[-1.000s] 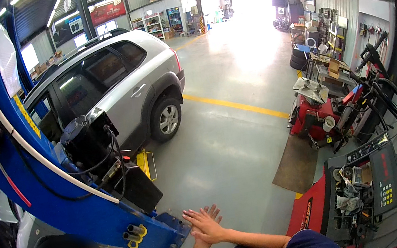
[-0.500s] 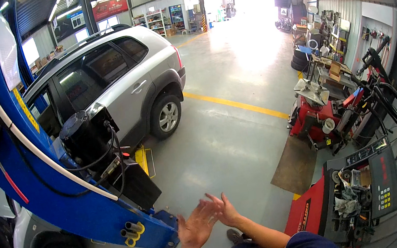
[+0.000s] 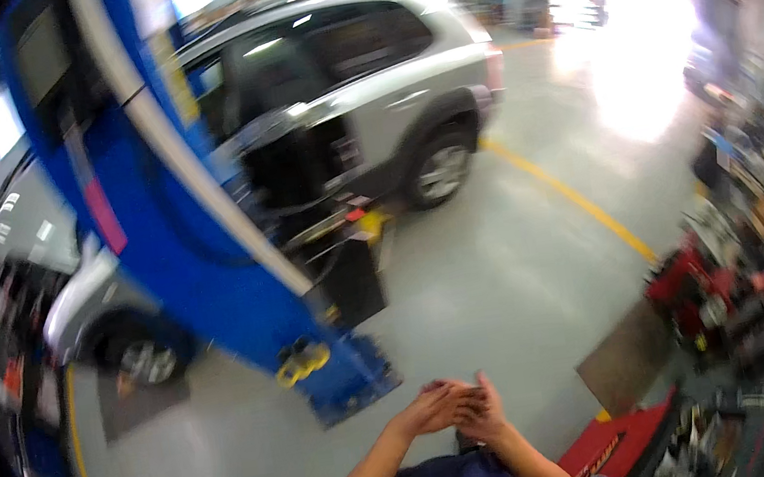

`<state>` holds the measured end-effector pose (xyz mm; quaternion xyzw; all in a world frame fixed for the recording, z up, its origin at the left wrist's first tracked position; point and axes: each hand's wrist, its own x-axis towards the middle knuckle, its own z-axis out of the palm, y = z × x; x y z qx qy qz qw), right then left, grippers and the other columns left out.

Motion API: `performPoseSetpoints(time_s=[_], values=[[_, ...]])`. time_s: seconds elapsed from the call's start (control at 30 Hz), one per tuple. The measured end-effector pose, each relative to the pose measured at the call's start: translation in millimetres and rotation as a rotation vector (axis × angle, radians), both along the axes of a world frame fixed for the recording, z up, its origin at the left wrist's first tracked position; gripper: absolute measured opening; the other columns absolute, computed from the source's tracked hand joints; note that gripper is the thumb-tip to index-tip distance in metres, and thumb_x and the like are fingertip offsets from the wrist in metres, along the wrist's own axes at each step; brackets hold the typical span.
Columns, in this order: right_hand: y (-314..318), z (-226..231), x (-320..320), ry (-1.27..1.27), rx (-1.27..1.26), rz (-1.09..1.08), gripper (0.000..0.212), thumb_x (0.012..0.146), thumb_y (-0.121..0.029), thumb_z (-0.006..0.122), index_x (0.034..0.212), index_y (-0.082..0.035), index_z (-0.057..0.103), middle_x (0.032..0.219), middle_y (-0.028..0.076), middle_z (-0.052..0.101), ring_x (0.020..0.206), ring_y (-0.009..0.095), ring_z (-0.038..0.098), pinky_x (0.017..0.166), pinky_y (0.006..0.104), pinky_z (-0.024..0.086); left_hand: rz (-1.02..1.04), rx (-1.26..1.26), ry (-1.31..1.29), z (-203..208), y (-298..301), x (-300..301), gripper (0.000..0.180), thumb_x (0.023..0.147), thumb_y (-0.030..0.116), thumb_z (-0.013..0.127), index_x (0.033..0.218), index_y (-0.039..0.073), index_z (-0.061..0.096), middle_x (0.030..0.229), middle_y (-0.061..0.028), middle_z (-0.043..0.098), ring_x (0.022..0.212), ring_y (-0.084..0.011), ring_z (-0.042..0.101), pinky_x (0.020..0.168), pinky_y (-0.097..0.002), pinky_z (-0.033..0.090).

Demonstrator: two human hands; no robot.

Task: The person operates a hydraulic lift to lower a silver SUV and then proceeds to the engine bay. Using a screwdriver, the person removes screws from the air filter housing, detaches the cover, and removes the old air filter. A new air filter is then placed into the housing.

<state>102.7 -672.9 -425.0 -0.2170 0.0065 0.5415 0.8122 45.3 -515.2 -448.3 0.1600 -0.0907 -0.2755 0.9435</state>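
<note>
Your left hand [image 3: 435, 409] and right hand [image 3: 484, 410]: touching, fingers blurred, grip cannot be told. Near you: blue post [image 3: 189, 274], slanting, pale strip [image 3: 215, 198], yellow rings [image 3: 303, 369] low down.

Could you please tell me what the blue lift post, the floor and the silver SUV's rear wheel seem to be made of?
Blue lift post: probably painted steel, judging by its smooth, even colour and rigid form.
Floor: likely coated concrete, semi-gloss; it looks grey, continuous and reflects bright light.
Rear wheel: dark outer ring suggests rubber, pale centre metal, perhaps alloy; blur leaves the finish open.
</note>
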Motion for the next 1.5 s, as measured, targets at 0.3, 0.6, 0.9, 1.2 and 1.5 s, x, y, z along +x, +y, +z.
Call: performPoseSetpoints(time_s=[0.3, 0.6, 0.9, 1.2, 1.5], values=[[63.6, 3.3, 16.4, -0.104, -0.140, 0.298, 0.083, 0.106, -0.060, 0.020, 0.142, 0.007, 0.051, 0.145, 0.027, 0.055, 0.137, 0.045, 0.049, 0.117, 0.0607, 0.033, 0.832, 0.405, 0.434, -47.8, 49.2, -94.4, 0.049, 0.110, 0.041, 0.047, 0.133, 0.002, 0.064, 0.126, -0.0140, 0.070, 0.114, -0.0291, 0.067, 0.102, -0.0443, 0.052], [209.0, 57.7, -42.1, -0.276, 0.192, 0.979, 0.080, 0.098, -0.066, 0.046, 0.137, 0.002, 0.056, 0.131, 0.027, 0.062, 0.119, 0.043, 0.060, 0.104, 0.0571, 0.045, 1.346, 0.058, 0.404, -9.7, 79.7, -220.6, 0.064, 0.108, 0.055, 0.042, 0.139, 0.001, 0.056, 0.140, -0.0141, 0.061, 0.129, -0.0289, 0.058, 0.110, -0.0442, 0.045], [345.2, 1.2, -243.6, 0.257, 0.302, 1.094, 0.081, 0.099, -0.061, 0.051, 0.144, 0.005, 0.049, 0.136, 0.027, 0.059, 0.118, 0.043, 0.060, 0.098, 0.0588, 0.048, 1.082, -0.606, -0.170, 43.1, 197.8, -315.5, 0.075, 0.105, 0.062, 0.040, 0.143, -0.001, 0.052, 0.146, -0.0186, 0.057, 0.137, -0.0323, 0.052, 0.115, -0.0461, 0.040], [499.3, 1.1, -391.3, -0.082, 0.266, 1.249, 0.074, 0.099, -0.054, 0.054, 0.143, 0.006, 0.049, 0.132, 0.026, 0.063, 0.119, 0.041, 0.061, 0.102, 0.0527, 0.048, 1.543, -0.157, 0.071, 33.3, 338.0, -509.5, 0.077, 0.105, 0.062, 0.036, 0.142, -0.004, 0.052, 0.146, -0.0219, 0.056, 0.135, -0.0365, 0.053, 0.116, -0.0482, 0.040], [723.3, -78.9, -513.5, 0.477, -0.177, 1.146, 0.029, 0.102, -0.032, 0.051, 0.103, -0.007, 0.064, 0.088, 0.004, 0.068, 0.071, 0.018, 0.058, 0.067, 0.0328, 0.049, 1.657, -0.048, -0.219, 11.2, 537.7, -638.4, 0.071, 0.103, 0.060, 0.044, 0.143, 0.002, 0.055, 0.141, -0.0227, 0.060, 0.132, -0.0401, 0.055, 0.111, -0.0535, 0.042]])
